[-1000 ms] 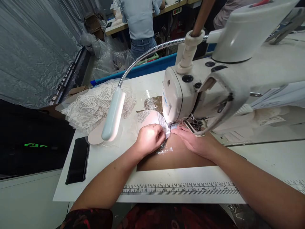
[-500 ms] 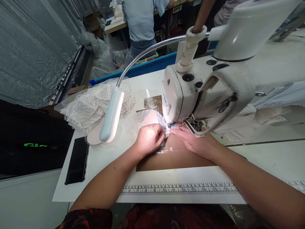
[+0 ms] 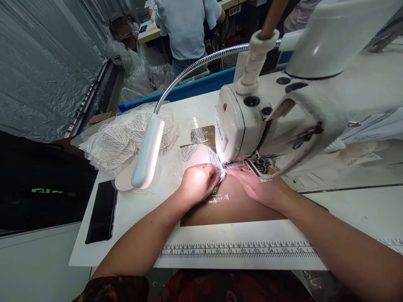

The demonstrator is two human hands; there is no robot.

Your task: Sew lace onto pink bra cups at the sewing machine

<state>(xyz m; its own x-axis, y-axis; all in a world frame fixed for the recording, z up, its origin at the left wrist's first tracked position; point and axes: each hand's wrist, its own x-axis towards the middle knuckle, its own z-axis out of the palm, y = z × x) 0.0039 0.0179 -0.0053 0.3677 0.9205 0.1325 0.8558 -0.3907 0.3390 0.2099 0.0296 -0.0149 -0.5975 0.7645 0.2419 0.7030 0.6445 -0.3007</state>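
A white sewing machine (image 3: 231, 121) stands over the table, its needle area brightly lit. Beneath its foot lies a pale pink cup piece with white lace (image 3: 201, 154). My left hand (image 3: 200, 182) is closed, its thumb and fingers pinching the lace edge just left of the foot. My right hand (image 3: 253, 182) lies low on the brown sheet (image 3: 233, 212), fingers stretched toward the foot, fingertips at the fabric's edge. Glare hides the exact spot where the needle meets the fabric.
White lace pieces (image 3: 116, 136) are heaped at the left, near a lamp (image 3: 147, 151) on a bent metal neck. A black phone (image 3: 101, 212) lies at the table's left edge. A ruler strip (image 3: 233, 250) runs along the front. Beyond, a person in light blue (image 3: 185, 29) sits facing away.
The lace edge by the foot has shifted slightly, and my left hand has moved a little right with it. My right hand stays almost in place.
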